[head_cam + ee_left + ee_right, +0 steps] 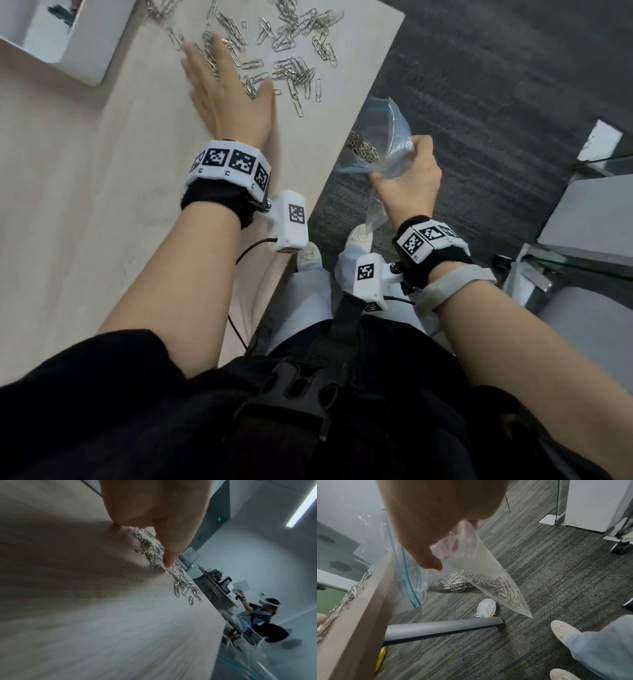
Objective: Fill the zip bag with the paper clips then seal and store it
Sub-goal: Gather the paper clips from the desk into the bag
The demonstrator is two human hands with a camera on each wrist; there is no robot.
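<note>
Silver paper clips (287, 51) lie scattered across the far part of the light wood table (85, 205). My left hand (222, 82) lies flat on the table among them, fingers straight and spread; its thumb (168, 553) touches the clips (181, 582). Beside the table's right edge, over the floor, my right hand (409, 171) grips a clear zip bag (383, 137) with a blue-green seal strip. The bag (481, 566) hangs open toward the table edge and holds a heap of clips (488, 585) in its lower corner.
A white box (68, 37) stands at the table's far left corner. Dark carpet (479, 85) lies to the right of the table, with my shoes (565, 632) and a grey table foot (443, 628) below. Another person (262, 619) works at a desk farther off.
</note>
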